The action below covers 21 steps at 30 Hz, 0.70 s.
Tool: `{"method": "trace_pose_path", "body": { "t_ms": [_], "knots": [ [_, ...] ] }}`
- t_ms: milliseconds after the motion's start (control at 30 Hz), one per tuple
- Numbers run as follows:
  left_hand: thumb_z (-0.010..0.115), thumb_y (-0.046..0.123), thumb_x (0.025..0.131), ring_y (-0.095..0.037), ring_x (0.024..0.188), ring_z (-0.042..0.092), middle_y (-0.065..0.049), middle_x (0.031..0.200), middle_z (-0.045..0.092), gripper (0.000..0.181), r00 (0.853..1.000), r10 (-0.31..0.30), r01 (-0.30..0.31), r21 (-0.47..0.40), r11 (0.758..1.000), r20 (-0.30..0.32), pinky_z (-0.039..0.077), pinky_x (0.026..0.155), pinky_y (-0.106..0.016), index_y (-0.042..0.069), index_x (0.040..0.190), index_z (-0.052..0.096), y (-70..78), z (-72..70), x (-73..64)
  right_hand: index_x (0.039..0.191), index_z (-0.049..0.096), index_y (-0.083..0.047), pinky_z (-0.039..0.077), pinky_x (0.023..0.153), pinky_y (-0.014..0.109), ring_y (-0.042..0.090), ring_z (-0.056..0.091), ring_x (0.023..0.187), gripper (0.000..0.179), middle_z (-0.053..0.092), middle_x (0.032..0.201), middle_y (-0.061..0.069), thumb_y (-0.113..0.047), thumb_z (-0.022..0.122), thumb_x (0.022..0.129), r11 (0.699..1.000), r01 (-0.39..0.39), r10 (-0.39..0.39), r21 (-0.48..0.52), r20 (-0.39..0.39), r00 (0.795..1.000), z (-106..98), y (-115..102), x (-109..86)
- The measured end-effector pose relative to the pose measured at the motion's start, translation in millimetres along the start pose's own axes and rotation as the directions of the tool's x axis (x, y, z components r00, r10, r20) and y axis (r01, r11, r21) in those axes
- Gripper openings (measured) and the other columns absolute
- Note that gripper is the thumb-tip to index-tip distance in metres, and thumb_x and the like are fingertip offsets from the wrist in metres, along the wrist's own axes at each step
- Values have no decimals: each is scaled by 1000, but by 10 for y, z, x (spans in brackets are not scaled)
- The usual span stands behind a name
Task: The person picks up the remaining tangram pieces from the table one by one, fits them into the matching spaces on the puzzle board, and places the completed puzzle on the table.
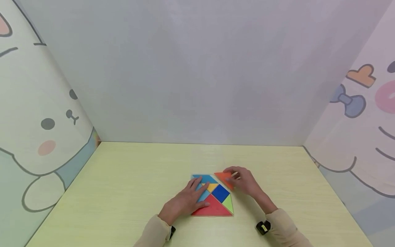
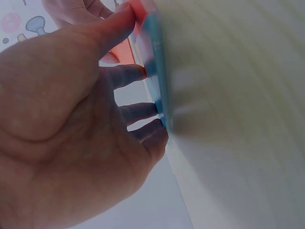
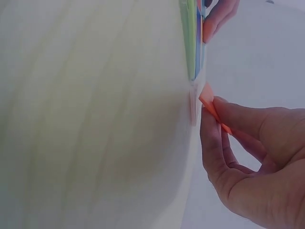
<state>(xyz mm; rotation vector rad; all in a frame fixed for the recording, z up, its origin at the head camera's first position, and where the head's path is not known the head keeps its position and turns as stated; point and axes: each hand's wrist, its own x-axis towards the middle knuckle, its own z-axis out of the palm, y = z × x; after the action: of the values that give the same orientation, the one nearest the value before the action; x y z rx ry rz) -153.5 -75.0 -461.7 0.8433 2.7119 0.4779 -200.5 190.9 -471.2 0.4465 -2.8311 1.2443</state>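
Flat coloured tangram pieces lie fitted together on the table: a large red triangle (image 1: 219,208), a dark blue square (image 1: 220,193), a light green triangle (image 1: 228,203), a small yellow triangle (image 1: 212,187) and light blue pieces (image 1: 210,178). My left hand (image 1: 185,202) rests on their left side with fingers spread, partly covering the red, yellow and light blue ones. At the upper right corner, my right hand (image 1: 246,181) pinches an orange triangle (image 1: 223,177) between thumb and fingers. In the right wrist view that orange triangle (image 3: 208,98) is tilted and raised off the table, apart from the others.
The pale wood-coloured table (image 1: 129,181) extends around the pieces on all sides. A plain grey-white wall (image 1: 197,75) stands behind it, and panels with cartoon drawings (image 1: 40,103) flank both sides. A black device (image 1: 263,227) sits at the right wrist.
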Motion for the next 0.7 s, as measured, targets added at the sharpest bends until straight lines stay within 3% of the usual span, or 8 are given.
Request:
{"method": "trace_pose_path", "body": {
  "t_ms": [700],
  "knots": [
    [58, 52, 101, -33, 149, 27, -13, 164, 27, 72, 1000, -5, 5, 33, 999, -2, 50, 106, -46, 18, 161, 37, -11, 17, 10, 115, 74, -4, 59, 71, 28, 22, 68, 86, 23, 71, 110, 13, -3, 76, 92, 999, 43, -42, -2, 60, 997, 68, -42, 24]
  ]
}}
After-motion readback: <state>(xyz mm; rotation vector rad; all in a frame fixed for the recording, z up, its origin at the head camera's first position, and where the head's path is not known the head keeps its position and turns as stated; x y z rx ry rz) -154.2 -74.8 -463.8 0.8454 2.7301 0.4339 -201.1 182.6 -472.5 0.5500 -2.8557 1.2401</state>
